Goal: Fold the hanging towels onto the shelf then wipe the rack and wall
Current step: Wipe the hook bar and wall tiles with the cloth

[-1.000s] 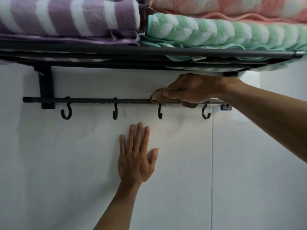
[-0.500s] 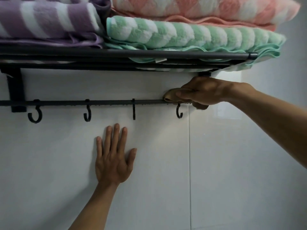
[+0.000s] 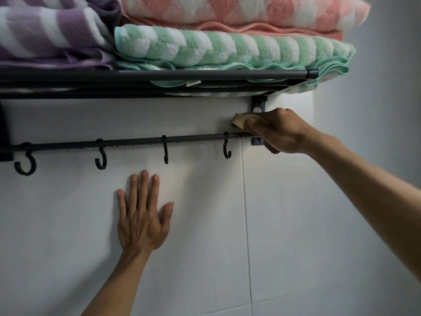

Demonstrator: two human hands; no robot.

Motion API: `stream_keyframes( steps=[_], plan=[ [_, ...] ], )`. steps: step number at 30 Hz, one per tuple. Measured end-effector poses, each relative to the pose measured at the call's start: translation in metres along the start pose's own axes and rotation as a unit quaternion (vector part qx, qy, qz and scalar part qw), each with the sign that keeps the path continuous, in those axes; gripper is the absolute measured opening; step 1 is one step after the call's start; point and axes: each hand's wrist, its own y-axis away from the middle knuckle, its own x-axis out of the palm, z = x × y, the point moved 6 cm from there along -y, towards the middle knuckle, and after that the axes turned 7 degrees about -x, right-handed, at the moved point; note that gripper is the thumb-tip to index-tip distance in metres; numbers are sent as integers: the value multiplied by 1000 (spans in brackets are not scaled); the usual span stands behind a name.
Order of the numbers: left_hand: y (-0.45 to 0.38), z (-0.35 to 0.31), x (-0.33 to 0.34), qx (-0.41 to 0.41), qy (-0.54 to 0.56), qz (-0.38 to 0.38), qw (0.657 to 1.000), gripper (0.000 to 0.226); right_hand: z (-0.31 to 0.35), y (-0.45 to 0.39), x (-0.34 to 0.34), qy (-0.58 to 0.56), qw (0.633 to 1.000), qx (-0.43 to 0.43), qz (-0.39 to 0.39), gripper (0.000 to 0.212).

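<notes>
A black wall rack point(image 3: 159, 75) carries three folded towels: purple-striped point(image 3: 50, 35) at left, green-striped point(image 3: 223, 47) in the middle, pink-checked point(image 3: 239, 12) on top of the green one. Below the shelf runs a black hook bar point(image 3: 136, 142) with several hooks. My right hand point(image 3: 280, 131) is shut on a tan cloth point(image 3: 239, 120), pressed at the bar's right end by the bracket point(image 3: 258, 107). My left hand point(image 3: 142, 213) lies flat and open on the white tiled wall point(image 3: 296, 224) below the bar.
The green towel's edge point(image 3: 330, 71) hangs over the shelf's right end. A vertical tile seam point(image 3: 246, 213) runs down the wall under the last hook. A grey side wall point(image 3: 391, 87) stands at the right.
My right hand has slid the cloth rightward along the hook bar to its right end. The view has shifted right. My left hand stays flat on the wall.
</notes>
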Motion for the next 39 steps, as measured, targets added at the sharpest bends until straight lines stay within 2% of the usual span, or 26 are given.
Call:
stream_keyframes(
  steps=[2, 5, 7, 9, 12, 14, 16, 18, 19, 20, 24, 29, 35, 39],
  plan=[
    [-1, 1, 0, 2, 0, 7, 1000, 73, 6, 13, 3, -30, 992, -7, -120, 36],
    [-1, 2, -1, 7, 0, 15, 1000, 72, 10, 33, 13, -70, 955, -20, -288, 33],
    [1, 8, -2, 3, -3, 13, 1000, 73, 16, 45, 22, -88, 930, -25, -355, 34],
    [3, 20, -3, 2, -11, 14, 1000, 73, 21, 58, 30, -111, 907, 8, -407, 37],
    [4, 44, -7, 6, -20, 11, 1000, 73, 21, 71, 54, -241, 855, 97, -449, 38],
    [3, 52, -8, 11, -22, 12, 1000, 73, 21, 73, 73, -381, 782, 186, -457, 36],
    [3, 53, -10, 15, -20, 11, 1000, 73, 24, 72, 93, -533, 659, 279, -451, 39],
    [3, 53, -10, 11, -13, 14, 1000, 73, 34, 65, 107, -645, 541, 329, -428, 44],
    [2, 52, -10, 9, -11, 15, 1000, 73, 38, 60, 110, -677, 502, 337, -421, 44],
    [2, 53, -10, 6, -10, 16, 1000, 73, 39, 54, 110, -694, 482, 336, -417, 43],
    [3, 56, -7, 2, -1, 21, 1000, 74, 36, 37, 103, -712, 463, 330, -412, 31],
    [4, 56, -8, -5, 6, 18, 1000, 74, 35, 30, 104, -686, 516, 340, -383, 35],
    [5, 56, -8, -8, 11, 19, 1000, 73, 43, 23, 99, -681, 531, 338, -374, 25],
    [5, 55, -8, -8, 11, 15, 1000, 74, 45, 29, 100, -653, 584, 353, -329, 26]
  ],
)
